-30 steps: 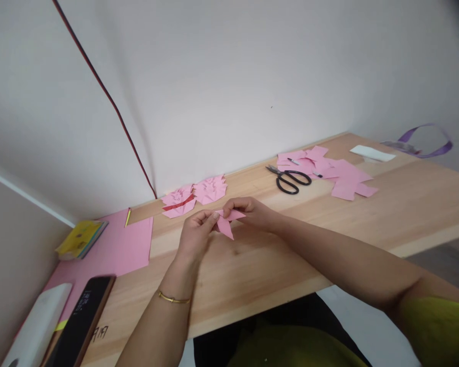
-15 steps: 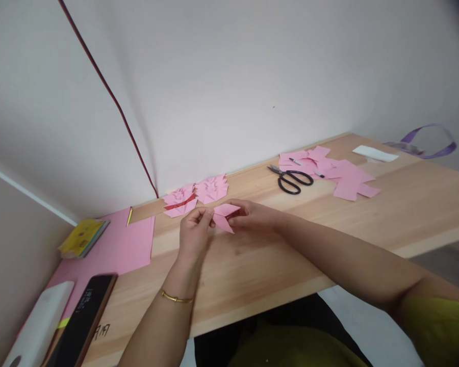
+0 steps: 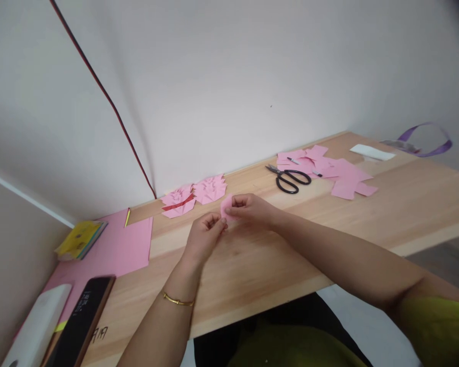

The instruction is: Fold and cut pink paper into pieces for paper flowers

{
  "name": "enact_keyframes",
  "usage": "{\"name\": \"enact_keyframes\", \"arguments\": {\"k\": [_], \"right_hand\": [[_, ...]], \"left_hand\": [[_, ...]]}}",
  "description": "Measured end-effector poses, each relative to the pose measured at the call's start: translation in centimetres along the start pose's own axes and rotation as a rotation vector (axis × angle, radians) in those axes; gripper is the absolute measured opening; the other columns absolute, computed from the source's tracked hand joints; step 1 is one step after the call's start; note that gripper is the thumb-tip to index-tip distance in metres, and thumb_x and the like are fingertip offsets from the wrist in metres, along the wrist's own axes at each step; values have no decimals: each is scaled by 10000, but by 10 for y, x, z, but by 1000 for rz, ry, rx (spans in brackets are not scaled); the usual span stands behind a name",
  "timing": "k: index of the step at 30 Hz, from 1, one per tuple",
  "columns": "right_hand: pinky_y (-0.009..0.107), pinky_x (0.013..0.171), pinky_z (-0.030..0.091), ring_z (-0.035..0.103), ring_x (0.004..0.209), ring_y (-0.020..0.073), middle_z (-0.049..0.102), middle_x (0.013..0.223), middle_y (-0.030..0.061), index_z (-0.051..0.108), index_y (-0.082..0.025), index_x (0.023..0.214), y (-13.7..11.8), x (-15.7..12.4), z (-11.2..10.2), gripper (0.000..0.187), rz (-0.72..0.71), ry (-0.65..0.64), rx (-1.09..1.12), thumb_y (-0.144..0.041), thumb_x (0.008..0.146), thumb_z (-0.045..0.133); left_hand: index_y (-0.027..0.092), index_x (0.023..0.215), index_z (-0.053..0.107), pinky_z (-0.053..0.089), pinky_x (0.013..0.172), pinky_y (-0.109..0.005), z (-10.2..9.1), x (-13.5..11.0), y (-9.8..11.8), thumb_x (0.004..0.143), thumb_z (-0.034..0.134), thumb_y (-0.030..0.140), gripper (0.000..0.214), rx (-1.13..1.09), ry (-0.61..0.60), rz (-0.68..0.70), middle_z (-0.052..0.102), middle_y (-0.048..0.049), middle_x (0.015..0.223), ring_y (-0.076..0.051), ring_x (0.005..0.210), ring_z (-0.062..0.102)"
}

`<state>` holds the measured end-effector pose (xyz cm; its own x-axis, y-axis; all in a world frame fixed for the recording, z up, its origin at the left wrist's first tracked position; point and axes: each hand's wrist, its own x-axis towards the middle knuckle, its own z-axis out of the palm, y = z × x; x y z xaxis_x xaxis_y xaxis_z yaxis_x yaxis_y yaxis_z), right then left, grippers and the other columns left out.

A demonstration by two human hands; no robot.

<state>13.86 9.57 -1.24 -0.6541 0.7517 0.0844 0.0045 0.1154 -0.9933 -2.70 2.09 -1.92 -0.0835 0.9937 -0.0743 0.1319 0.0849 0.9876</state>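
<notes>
A small folded piece of pink paper [image 3: 226, 205] is held up over the wooden table between both my hands. My left hand [image 3: 205, 233] pinches its lower edge between thumb and fingers. On the paper's right side, my right hand [image 3: 248, 209] grips it with thumb and forefinger. Part of the paper is hidden behind my fingers. Just beyond my hands lie two creased pink paper cut-outs [image 3: 210, 189] by the wall, and a red strip [image 3: 178, 203] rests across the left one.
Black-handled scissors [image 3: 288, 179] lie before a pile of pink paper scraps [image 3: 346, 176] with a pen on it. A white strip [image 3: 372, 152] is at the far right. Pink sheets [image 3: 132, 247], a yellow packet [image 3: 80, 238], a black device [image 3: 80, 318] and a white device [image 3: 40, 323] are left.
The paper has turned in my hands; its two pointed flaps no longer show. My right hand has shifted slightly up and now covers more of it. The view has moved slightly.
</notes>
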Motion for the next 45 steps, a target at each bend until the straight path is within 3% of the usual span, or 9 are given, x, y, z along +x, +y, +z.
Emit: {"name": "enact_keyframes", "arguments": {"k": [3, 10, 13, 15, 20, 36, 45], "right_hand": [[249, 660, 412, 514, 669, 108, 584, 713, -7, 633, -154, 747, 0, 0, -1, 290, -15, -3, -53, -443, 756, 647], [254, 689, 447, 536, 683, 101, 589, 761, 1, 640, -165, 850, 2, 1, 3, 329, 16, -13, 106, -486, 783, 615], [251, 681, 427, 535, 694, 110, 620, 763, 13, 654, -154, 807, 1, -1, 8, 283, -31, -76, 56, -435, 775, 629], [254, 670, 417, 532, 686, 114, 624, 742, 13, 652, -151, 768, 1, -1, 10, 264, -45, -50, 41, -414, 772, 624], [251, 624, 404, 500, 617, 104, 577, 654, -10, 603, -153, 709, 0, -1, 12, 243, -25, 75, 30, -391, 733, 644], [268, 664, 440, 588, 715, 151, 656, 750, 31, 633, -163, 729, 9, 0, 11, 259, -76, 88, -77, -419, 766, 630], [255, 603, 398, 538, 663, 135, 633, 747, 27, 639, -153, 756, 17, 4, 13, 296, -84, 86, -199, -448, 774, 623]], "left_hand": [[149, 669, 616, 302, 477, -196, 1, 1, -1, 713, 692, 393, 259, -64, -2, -19, 571, 12, 563, -62, 474, 446], [138, 661, 619, 425, 576, -217, 2, 1, 7, 651, 745, 318, 220, -300, 112, -36, 612, 2, 605, -69, 520, 519], [135, 662, 623, 434, 584, -222, 3, 2, 4, 648, 751, 311, 218, -364, 117, -33, 612, 2, 617, -66, 523, 522], [133, 672, 629, 432, 581, -222, 5, 2, 2, 642, 756, 303, 214, -390, 107, -32, 616, -2, 626, -67, 532, 530], [125, 682, 641, 418, 567, -221, 6, 4, -3, 645, 758, 303, 216, -389, 74, -42, 632, -15, 647, -75, 538, 549], [123, 729, 660, 422, 576, -207, 8, 2, -2, 682, 747, 308, 210, -412, 30, -43, 642, -16, 686, -74, 553, 562], [117, 629, 619, 453, 586, -209, 6, 3, 4, 584, 795, 317, 271, -411, 119, -51, 601, -1, 592, -79, 543, 552]]}}
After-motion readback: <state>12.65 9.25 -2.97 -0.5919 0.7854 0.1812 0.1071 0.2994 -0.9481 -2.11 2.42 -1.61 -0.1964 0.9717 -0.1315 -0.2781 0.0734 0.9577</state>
